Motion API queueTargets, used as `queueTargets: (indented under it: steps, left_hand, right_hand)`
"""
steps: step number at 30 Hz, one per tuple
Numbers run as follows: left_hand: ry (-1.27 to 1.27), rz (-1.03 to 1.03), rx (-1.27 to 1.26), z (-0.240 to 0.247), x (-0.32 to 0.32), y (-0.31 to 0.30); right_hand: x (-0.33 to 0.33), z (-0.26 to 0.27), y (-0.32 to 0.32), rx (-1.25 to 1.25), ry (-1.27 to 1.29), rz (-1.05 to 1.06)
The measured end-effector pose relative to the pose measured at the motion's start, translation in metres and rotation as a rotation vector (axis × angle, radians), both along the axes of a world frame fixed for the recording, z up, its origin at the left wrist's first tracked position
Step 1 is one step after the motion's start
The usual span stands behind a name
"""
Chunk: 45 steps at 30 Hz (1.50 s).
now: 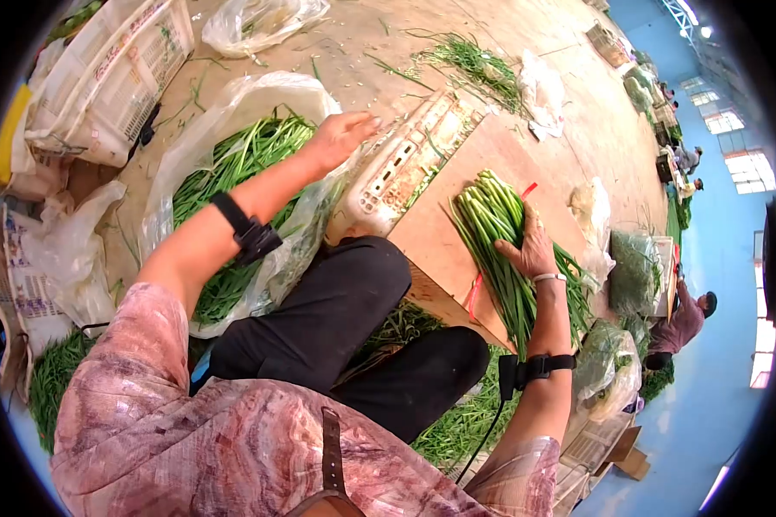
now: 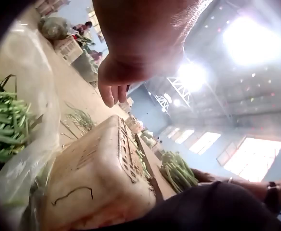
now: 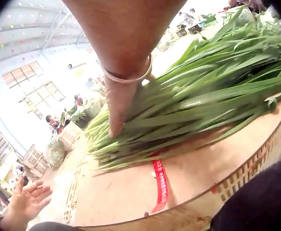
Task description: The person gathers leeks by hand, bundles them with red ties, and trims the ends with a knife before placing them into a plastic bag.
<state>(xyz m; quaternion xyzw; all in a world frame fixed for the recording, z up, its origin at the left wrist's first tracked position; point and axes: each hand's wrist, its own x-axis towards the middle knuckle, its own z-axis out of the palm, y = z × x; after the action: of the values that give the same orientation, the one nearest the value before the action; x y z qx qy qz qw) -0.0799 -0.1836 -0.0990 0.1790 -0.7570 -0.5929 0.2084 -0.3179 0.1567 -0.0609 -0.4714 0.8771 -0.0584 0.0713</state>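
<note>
A bundle of long green stalks (image 1: 491, 215) lies on a brown board (image 1: 444, 202), with a red strip (image 3: 160, 185) running beneath it. My right hand (image 1: 530, 246) rests on the bundle, thumb spread toward the pale stalk ends; in the right wrist view the hand (image 3: 118, 103) presses on the leaves (image 3: 203, 101). My left hand (image 1: 345, 138) hangs in the air above the edge of an open plastic bag (image 1: 297, 86) and beside a dirty white crate (image 1: 388, 177), holding nothing. In the left wrist view its fingers (image 2: 114, 94) point downward.
Loose greens (image 1: 241, 164) fill the plastic bag at the left. Stacked white crates (image 1: 116, 86) stand at the upper left. Cut scraps (image 1: 474, 65) and a white bag (image 1: 541, 95) lie on the floor beyond the board. Another person (image 1: 685, 319) is at the far right.
</note>
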Motion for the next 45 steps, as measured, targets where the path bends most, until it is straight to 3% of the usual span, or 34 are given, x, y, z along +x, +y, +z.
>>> queueTargets:
  steps: [1, 3, 5, 7, 10, 12, 15, 19, 21, 22, 23, 25, 26, 28, 30, 32, 34, 36, 40, 42, 45]
  left_hand:
    - [-0.070, -0.023, 0.221, -0.004, 0.015, 0.001]
    - [-0.008, 0.080, 0.315, -0.011, 0.047, 0.002]
    - [0.022, 0.190, 0.379, -0.027, 0.089, -0.010]
    - [-0.037, 0.348, 0.346, -0.038, 0.140, -0.030]
    - [-0.166, 0.585, 0.233, -0.047, 0.198, -0.055]
    - [-0.312, 0.590, 0.108, -0.064, 0.229, -0.073]
    - [-0.453, 0.525, -0.043, -0.087, 0.236, -0.084]
    - [-0.492, 0.490, -0.217, -0.109, 0.190, -0.098]
    - [-0.432, 0.510, -0.502, -0.128, 0.154, -0.105]
    - [-0.318, 0.496, -0.467, -0.128, 0.133, -0.104]
    - [-0.311, 0.381, -0.457, -0.114, 0.113, -0.104]
    - [-0.286, 0.362, -0.360, -0.110, 0.080, -0.104]
    - [-0.468, 0.344, -0.313, -0.107, 0.065, -0.105]
    - [-0.826, 0.299, -0.210, -0.103, 0.038, -0.103]
    - [-0.949, 0.172, -0.374, -0.097, 0.022, -0.095]
    - [-0.996, 0.181, -0.419, -0.118, 0.004, -0.079]
    - [-0.965, 0.290, -0.540, -0.163, -0.023, -0.058]
    - [-0.892, 0.377, -0.931, -0.188, -0.038, -0.025]
    - [-0.795, 0.469, -0.893, -0.171, -0.027, -0.003]
    - [-0.754, 0.457, -0.714, -0.151, -0.013, -0.008]
    - [-0.767, 0.505, -0.759, -0.175, -0.023, -0.005]
  right_hand:
    - [0.000, 0.003, -0.002, 0.021, 0.017, 0.006]
    - [-0.003, 0.001, -0.003, 0.045, 0.049, -0.013]
    - [-0.011, -0.001, -0.004, -0.071, -0.116, 0.037]
    - [0.002, 0.014, -0.009, 0.051, 0.002, -0.036]
    - [0.018, 0.028, -0.018, -0.059, 0.176, 0.062]
    - [0.043, 0.042, -0.035, -0.085, 0.148, -0.039]
    - [0.068, 0.044, -0.057, -0.197, 0.047, 0.052]
    - [0.135, 0.036, -0.103, -0.293, -0.122, 0.142]
    - [0.174, 0.038, -0.126, -0.299, -0.225, 0.181]
    - [0.194, 0.041, -0.134, -0.274, -0.275, 0.195]
    - [0.205, 0.035, -0.138, -0.295, -0.302, 0.197]
    - [0.226, 0.024, -0.147, -0.331, -0.412, 0.165]
    - [0.232, 0.010, -0.148, -0.396, -0.593, 0.088]
    - [0.237, -0.007, -0.146, -0.358, -0.613, 0.015]
    - [0.237, -0.013, -0.143, -0.337, -0.459, 0.067]
    - [0.236, -0.015, -0.139, -0.380, -0.494, -0.003]
    - [0.236, -0.013, -0.137, -0.349, -0.446, -0.004]
    - [0.235, -0.013, -0.137, -0.316, -0.403, -0.005]
    - [0.236, -0.010, -0.136, -0.258, -0.305, -0.007]
    - [0.236, -0.010, -0.136, -0.241, -0.310, -0.012]
    - [0.235, -0.010, -0.138, -0.263, -0.298, 0.011]
